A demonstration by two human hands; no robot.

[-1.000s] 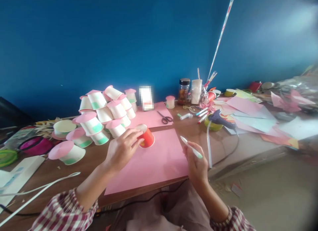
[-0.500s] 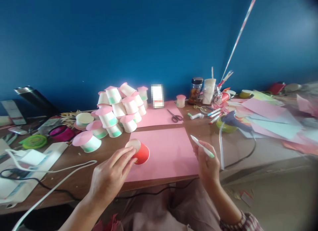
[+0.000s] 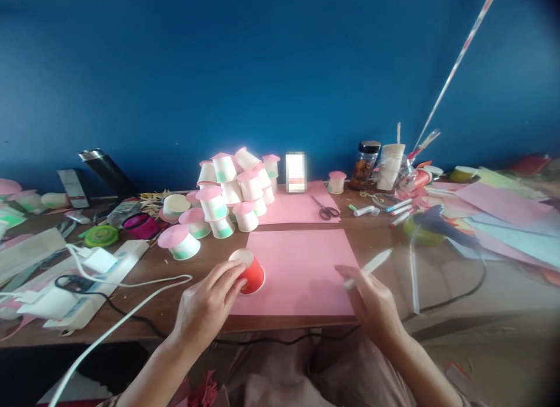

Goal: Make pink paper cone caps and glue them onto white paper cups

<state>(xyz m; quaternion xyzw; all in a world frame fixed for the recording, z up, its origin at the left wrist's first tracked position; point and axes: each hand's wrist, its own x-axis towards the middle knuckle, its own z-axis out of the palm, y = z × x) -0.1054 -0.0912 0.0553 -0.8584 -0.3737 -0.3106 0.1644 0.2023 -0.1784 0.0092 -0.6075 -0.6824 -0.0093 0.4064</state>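
My left hand (image 3: 216,293) is closed on a red paper cup (image 3: 254,277), which lies tipped with its white end toward me, over the left part of a pink paper sheet (image 3: 301,267). In my right hand (image 3: 371,296) is a white marker (image 3: 378,260), held between the fingers above the sheet's right edge and pointing up to the right. Left of the sheet, several white paper cups with pink tops and green patches (image 3: 214,204) stand in a stacked heap.
Scissors (image 3: 326,210) lie on a second pink sheet (image 3: 284,211) behind. To the right are loose markers (image 3: 400,209), a dark-lidded jar (image 3: 364,165), a tape dispenser (image 3: 437,226) and coloured papers (image 3: 503,203). At left sit a power strip (image 3: 118,273) and a white cable (image 3: 131,313).
The marker has turned in my right hand, its green end no longer showing. My left hand keeps hold of the red cup. The whole view has shifted, with things appearing farther right.
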